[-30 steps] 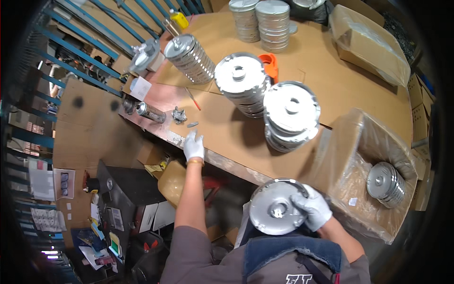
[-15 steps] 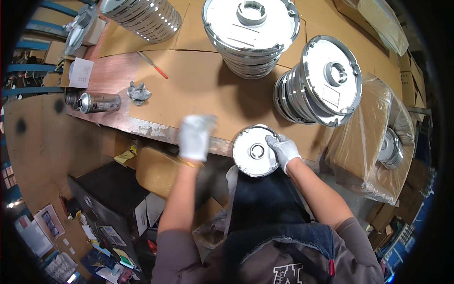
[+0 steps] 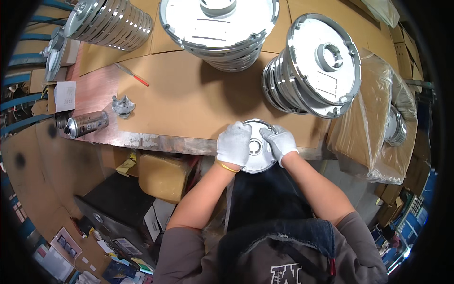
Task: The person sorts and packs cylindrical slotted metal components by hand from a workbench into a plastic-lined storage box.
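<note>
Round metal cover (image 3: 260,157), silvery, smooth-faced, ring-shaped hub at centre. On cardboard-covered desk (image 3: 175,104): three stacks of metal covers (image 3: 113,23), one cylindrical can (image 3: 88,124), one crumpled grey rag (image 3: 123,106), one slim red-handled tool (image 3: 139,80). Cover at desk's near edge, between white-gloved grips: right grip (image 3: 281,143) pinching right rim, thumb on face; left grip (image 3: 234,143) curled over left side, cannot tell whether pinching.
</note>
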Demonstrator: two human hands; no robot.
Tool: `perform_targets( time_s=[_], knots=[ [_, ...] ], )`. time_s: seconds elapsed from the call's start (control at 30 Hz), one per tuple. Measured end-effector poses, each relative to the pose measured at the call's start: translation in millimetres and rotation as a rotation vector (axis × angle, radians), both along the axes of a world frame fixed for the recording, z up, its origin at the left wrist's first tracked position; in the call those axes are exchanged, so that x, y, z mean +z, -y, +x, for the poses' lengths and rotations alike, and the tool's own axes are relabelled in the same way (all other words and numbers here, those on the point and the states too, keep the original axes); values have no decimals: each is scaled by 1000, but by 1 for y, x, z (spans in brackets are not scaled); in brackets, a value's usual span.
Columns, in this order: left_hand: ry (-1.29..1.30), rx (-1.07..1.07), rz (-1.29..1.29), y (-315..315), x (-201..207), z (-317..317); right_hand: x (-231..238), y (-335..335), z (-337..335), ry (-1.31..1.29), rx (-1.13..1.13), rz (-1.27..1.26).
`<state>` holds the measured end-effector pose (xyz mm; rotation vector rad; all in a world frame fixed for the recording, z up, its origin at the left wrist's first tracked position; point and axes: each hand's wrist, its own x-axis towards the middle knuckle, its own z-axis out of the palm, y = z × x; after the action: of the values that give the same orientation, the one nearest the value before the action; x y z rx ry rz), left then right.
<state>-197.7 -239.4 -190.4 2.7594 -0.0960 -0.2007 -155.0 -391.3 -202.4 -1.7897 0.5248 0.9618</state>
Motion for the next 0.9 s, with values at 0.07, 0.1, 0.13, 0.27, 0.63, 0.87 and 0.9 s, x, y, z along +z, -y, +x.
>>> perform_targets(
  time_s=[0.07,0.1,0.13,0.27,0.63,0.87,0.9],
  knots=[
    [-30,95,-65,3,-1,-8,-2,2,-3,-6,-138,71],
    [-120,106,-25,5,6,-14,-5,5,-2,22,-60,6],
    [-120,95,-28,6,4,-15,-10,8,1,22,-71,1],
    [-77,99,-6,4,-3,-14,-8,3,4,-7,0,-11],
    [-39,28,-7,2,1,-8,1,1,8,64,179,-143],
    [-139,122,-11,7,7,-25,-16,5,-2,25,-31,-22],
    [-157,137,-25,9,7,-24,-14,5,0,35,27,-30]
  ],
)
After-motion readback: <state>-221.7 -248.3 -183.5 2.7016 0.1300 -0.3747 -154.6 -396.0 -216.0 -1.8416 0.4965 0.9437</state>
